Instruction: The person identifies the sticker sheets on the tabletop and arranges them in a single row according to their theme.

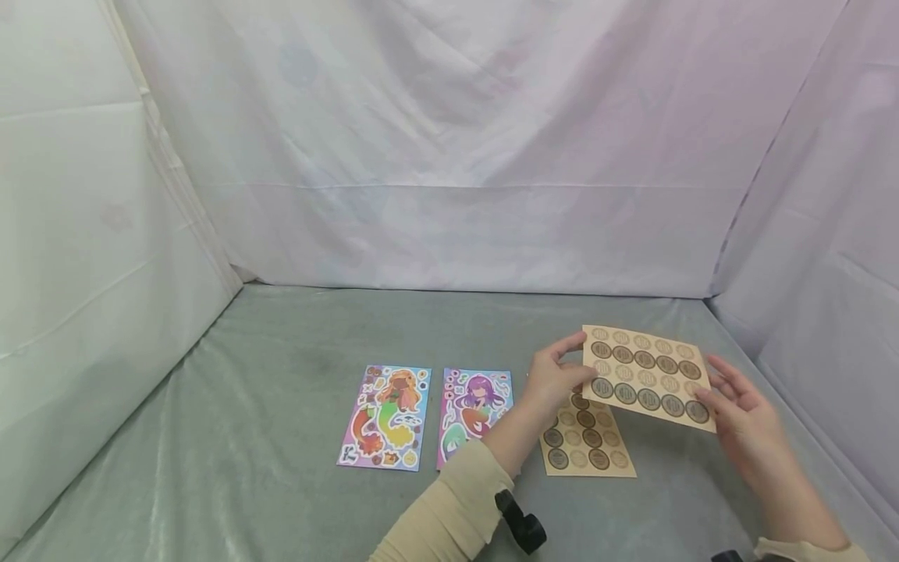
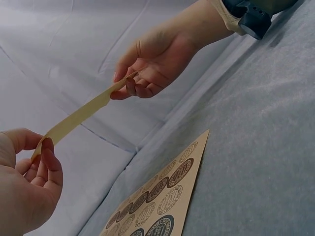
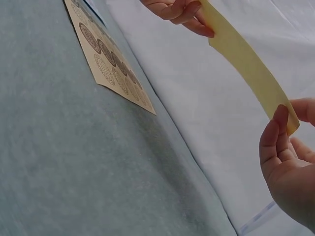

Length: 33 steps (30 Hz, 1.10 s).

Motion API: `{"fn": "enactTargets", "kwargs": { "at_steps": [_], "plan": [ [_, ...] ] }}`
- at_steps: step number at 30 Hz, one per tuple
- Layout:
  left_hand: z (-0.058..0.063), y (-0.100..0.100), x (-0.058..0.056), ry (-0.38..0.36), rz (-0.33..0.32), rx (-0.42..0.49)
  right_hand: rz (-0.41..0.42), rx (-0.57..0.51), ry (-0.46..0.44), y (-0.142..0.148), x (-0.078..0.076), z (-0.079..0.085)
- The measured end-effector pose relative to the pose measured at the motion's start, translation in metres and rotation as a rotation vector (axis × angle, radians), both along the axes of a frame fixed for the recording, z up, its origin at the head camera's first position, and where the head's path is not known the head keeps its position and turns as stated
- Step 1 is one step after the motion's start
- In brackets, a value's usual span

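Note:
Between both hands, a tan sheet of round seal stickers (image 1: 646,378) is held up over the surface, its rows alternating light and dark. My left hand (image 1: 551,378) pinches its left edge, and my right hand (image 1: 747,421) pinches the right edge. From the wrist views the sheet's plain yellowish back (image 3: 251,64) shows, slightly bowed. Below it, a second tan sticker sheet (image 1: 586,445) lies on the grey cloth, its upper part hidden by the left hand and the raised sheet.
Left of the hands lie a mermaid sticker sheet (image 1: 386,417) with an orange-haired figure and another mermaid sheet (image 1: 474,406) with a purple-haired one, partly covered by the left forearm. Grey cloth (image 1: 281,390) covers the table. White curtains (image 1: 449,140) enclose the back and sides.

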<state>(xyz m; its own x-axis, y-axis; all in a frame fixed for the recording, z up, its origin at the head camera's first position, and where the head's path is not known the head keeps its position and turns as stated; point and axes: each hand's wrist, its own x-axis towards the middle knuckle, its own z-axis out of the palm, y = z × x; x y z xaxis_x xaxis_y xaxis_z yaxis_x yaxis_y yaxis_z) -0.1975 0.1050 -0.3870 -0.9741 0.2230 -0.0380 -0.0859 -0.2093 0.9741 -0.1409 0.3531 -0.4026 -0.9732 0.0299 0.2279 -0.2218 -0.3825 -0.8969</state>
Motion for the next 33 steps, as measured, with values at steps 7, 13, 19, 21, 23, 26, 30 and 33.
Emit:
{"fn": "enactTargets", "kwargs": {
  "at_steps": [7, 13, 19, 21, 23, 26, 30, 33],
  "plan": [
    [0.0, 0.001, 0.001, -0.008, -0.005, 0.017, -0.009, -0.034, -0.055, 0.001, 0.0, -0.001],
    [0.001, 0.003, 0.002, -0.012, -0.015, 0.059, -0.048, -0.133, -0.046, -0.003, -0.001, -0.003],
    [-0.002, 0.009, 0.004, 0.006, -0.052, 0.134, -0.076, -0.216, -0.011, -0.017, 0.001, -0.002],
    [-0.002, 0.011, 0.006, 0.009, -0.052, 0.152, -0.078, -0.23, 0.006, -0.022, 0.002, -0.002],
    [-0.002, 0.013, 0.006, 0.014, -0.052, 0.177, -0.08, -0.229, 0.016, -0.024, 0.002, -0.002],
    [-0.003, 0.014, 0.007, 0.021, -0.047, 0.19, -0.082, -0.223, 0.021, -0.027, 0.002, -0.004],
    [-0.004, 0.014, 0.007, 0.018, -0.026, 0.176, -0.075, -0.196, 0.013, -0.031, 0.002, -0.005],
    [-0.005, 0.015, 0.007, 0.015, 0.003, 0.147, -0.073, -0.151, -0.008, -0.035, 0.002, -0.005]
  ]
}}
